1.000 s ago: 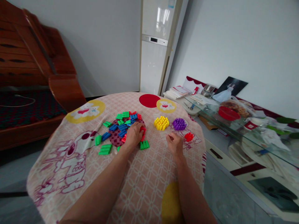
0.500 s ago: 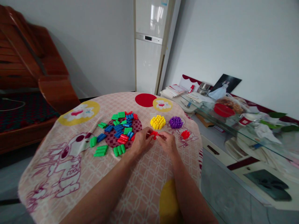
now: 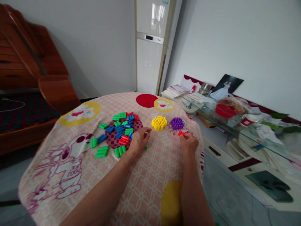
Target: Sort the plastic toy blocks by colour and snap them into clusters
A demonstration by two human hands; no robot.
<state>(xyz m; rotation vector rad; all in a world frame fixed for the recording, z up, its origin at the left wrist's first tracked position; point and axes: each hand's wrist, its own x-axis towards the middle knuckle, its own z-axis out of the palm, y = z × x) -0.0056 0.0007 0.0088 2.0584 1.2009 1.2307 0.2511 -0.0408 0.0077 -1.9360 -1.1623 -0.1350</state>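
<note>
My left hand (image 3: 140,140) hovers beside the right edge of a spread of small ribbed plastic pieces, its thumb and forefinger apart. A bit of green plastic (image 3: 146,147) peeks out by its palm; whether the hand touches it I cannot tell. Over at the right, my right hand (image 3: 190,143) has its fingers closed at a small group of red plastic pieces (image 3: 182,133), covering part of it. Close to that hand are a purple cluster (image 3: 177,123) and a yellow cluster (image 3: 159,122) of upright pieces. Blue pieces (image 3: 119,129), green pieces (image 3: 101,152) and red pieces (image 3: 124,140) lie in short joined rows at the left.
A patterned pink cloth (image 3: 141,194) covers the round table. To the right stands a glass-topped cabinet (image 3: 211,114) with papers, a red bowl (image 3: 225,110) and bags. A wooden sofa (image 3: 54,91) is at the left, a tall white air conditioner (image 3: 150,62) behind.
My right hand has moved right, from beside my left hand to the red group near the purple cluster, and the red piece between the hands has left that spot. My left hand has shifted slightly left.
</note>
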